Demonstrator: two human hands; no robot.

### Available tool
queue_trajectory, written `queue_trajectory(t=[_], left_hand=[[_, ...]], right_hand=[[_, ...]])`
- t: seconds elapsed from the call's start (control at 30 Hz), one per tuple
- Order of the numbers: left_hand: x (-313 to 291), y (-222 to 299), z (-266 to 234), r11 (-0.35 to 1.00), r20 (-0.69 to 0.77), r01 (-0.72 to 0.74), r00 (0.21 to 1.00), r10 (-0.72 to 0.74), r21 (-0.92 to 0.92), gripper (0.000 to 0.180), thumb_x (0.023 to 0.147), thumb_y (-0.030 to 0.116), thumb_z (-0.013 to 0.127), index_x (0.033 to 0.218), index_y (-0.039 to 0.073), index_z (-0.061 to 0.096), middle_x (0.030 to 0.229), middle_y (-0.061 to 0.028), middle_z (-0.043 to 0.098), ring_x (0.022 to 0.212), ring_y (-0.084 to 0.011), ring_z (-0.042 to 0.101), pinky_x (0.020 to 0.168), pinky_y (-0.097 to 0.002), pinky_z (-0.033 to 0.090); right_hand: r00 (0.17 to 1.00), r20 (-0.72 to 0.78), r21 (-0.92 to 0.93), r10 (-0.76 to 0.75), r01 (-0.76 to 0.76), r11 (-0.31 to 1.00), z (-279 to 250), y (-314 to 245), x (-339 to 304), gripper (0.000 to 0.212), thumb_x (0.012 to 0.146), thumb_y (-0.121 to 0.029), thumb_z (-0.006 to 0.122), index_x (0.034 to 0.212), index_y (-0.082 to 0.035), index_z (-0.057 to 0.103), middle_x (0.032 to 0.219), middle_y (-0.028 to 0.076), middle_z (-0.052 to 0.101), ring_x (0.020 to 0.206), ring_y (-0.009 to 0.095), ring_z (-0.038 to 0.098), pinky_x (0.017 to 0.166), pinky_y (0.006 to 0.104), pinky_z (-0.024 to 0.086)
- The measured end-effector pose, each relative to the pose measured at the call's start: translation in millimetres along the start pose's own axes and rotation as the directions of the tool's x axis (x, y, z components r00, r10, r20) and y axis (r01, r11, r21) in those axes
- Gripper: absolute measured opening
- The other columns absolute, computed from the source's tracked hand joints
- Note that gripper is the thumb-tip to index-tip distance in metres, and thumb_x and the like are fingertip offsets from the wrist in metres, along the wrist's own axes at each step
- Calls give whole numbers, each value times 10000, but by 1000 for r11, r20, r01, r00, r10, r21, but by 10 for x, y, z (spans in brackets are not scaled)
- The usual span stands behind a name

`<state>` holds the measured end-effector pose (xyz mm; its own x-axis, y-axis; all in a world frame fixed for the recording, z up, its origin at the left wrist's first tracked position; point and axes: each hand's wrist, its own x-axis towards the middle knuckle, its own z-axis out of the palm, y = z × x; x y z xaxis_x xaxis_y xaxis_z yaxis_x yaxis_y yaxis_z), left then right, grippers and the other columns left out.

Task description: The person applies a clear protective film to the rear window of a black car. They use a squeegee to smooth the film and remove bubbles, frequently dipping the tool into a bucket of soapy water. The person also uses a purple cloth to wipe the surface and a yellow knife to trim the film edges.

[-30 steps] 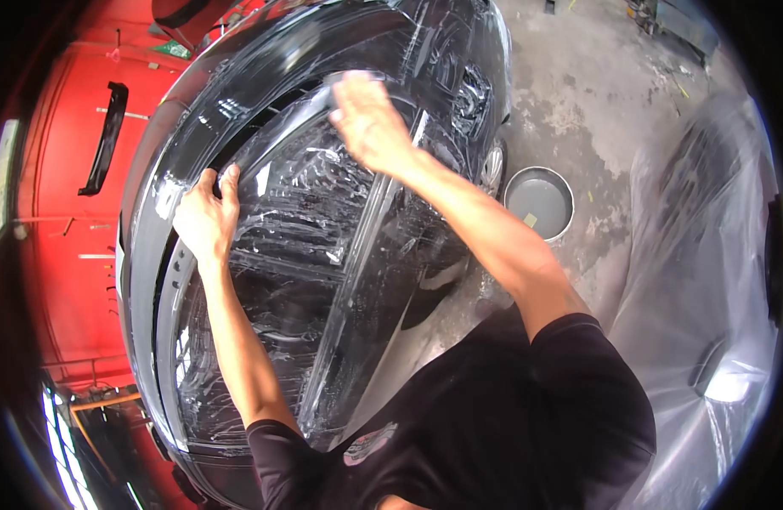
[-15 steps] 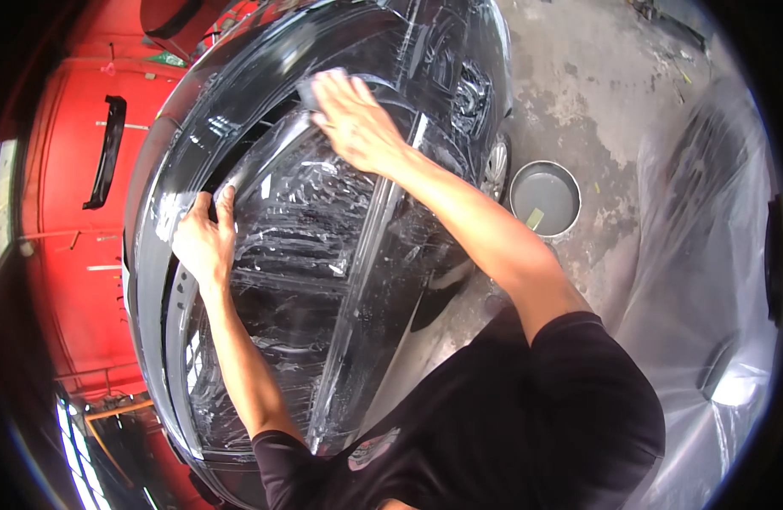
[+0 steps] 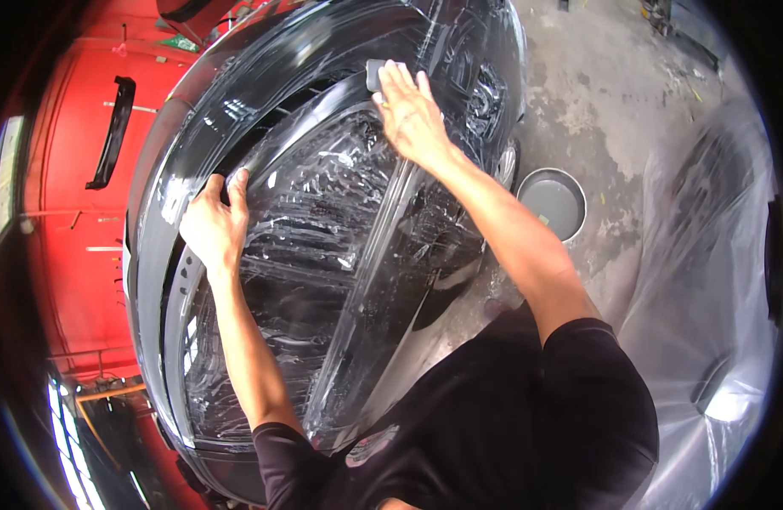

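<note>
A glossy black car body part (image 3: 238,110) fills the middle of the view, with a clear wet film (image 3: 323,221) lying over its curved panel. My left hand (image 3: 213,225) presses flat on the film's left edge, fingers curled over it. My right hand (image 3: 412,115) lies on the upper part of the film, fingers together, pressing a small grey squeegee block (image 3: 374,75) that pokes out past the fingertips. Streaks of white suds show under the film between my two hands.
A round grey bucket (image 3: 551,202) stands on the stained concrete floor (image 3: 612,93) to the right. Clear plastic sheeting (image 3: 714,280) drapes over something at the far right. A red wall (image 3: 68,170) with a black part hung on it lies to the left.
My right hand has slid up and to the right along the film with the squeegee. My left hand stayed pressed on the left edge.
</note>
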<state>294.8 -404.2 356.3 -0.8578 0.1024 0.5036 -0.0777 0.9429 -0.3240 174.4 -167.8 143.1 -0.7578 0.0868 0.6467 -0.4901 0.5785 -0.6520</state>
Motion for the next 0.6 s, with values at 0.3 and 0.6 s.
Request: queue_trajectory(t=[0.3, 0.6], left_hand=[[-55, -49, 32, 999, -51, -35, 998, 36, 23, 545, 1019, 599, 631, 934, 71, 739, 733, -198, 713, 743, -431, 728, 682, -509, 549], [-62, -106, 67, 998, -19, -20, 1000, 21, 62, 566, 1013, 624, 629, 871, 83, 717, 743, -218, 707, 725, -450, 716, 662, -538, 541]], right_hand=[[984, 106, -5, -141, 142, 990, 87, -315, -131, 560, 1152, -268, 390, 1605, 60, 397, 1664, 268, 422, 1581, 337, 384, 1339, 562, 147], [989, 23, 101, -148, 145, 984, 127, -183, -143, 585, 1136, -290, 444, 1576, 95, 415, 1653, 315, 403, 1578, 445, 341, 1325, 570, 198]])
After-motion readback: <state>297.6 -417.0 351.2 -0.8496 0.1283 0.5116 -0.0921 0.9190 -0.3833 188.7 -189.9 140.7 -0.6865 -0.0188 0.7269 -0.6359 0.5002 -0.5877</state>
